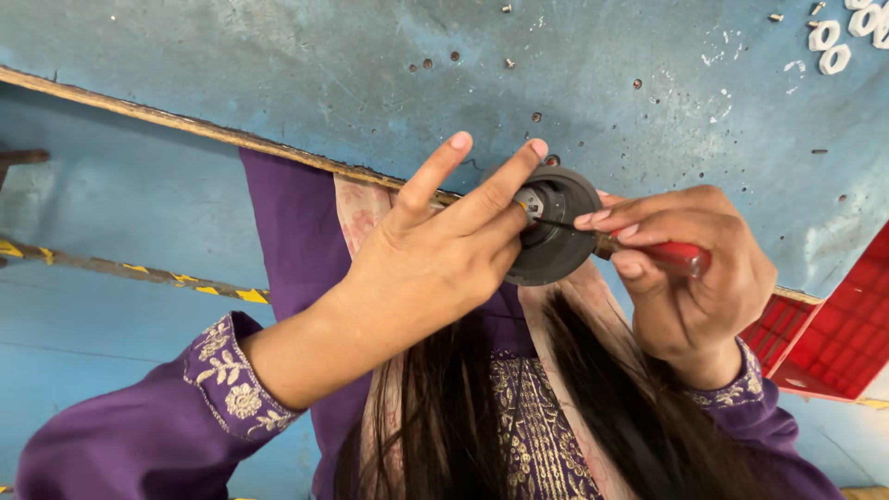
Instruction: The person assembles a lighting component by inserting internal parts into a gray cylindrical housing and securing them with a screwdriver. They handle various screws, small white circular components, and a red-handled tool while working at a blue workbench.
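My left hand [435, 255] grips a round dark grey part [556, 227] by its left side, with two fingers stretched out over its rim. A metal piece shows in the part's hollow centre. My right hand [690, 278] is closed on a red-handled screwdriver [671, 256]. The thin shaft of the screwdriver reaches left into the centre of the part. Both hands are held over the edge of a blue worktable [278, 65], above my lap.
A red plastic crate [833, 333] sits at the right edge. Several white nuts [833, 46] and small screws lie scattered at the table's far right. The table's wooden edge [185, 120] runs diagonally. A blue floor with yellow-black striped tape [185, 282] lies at left.
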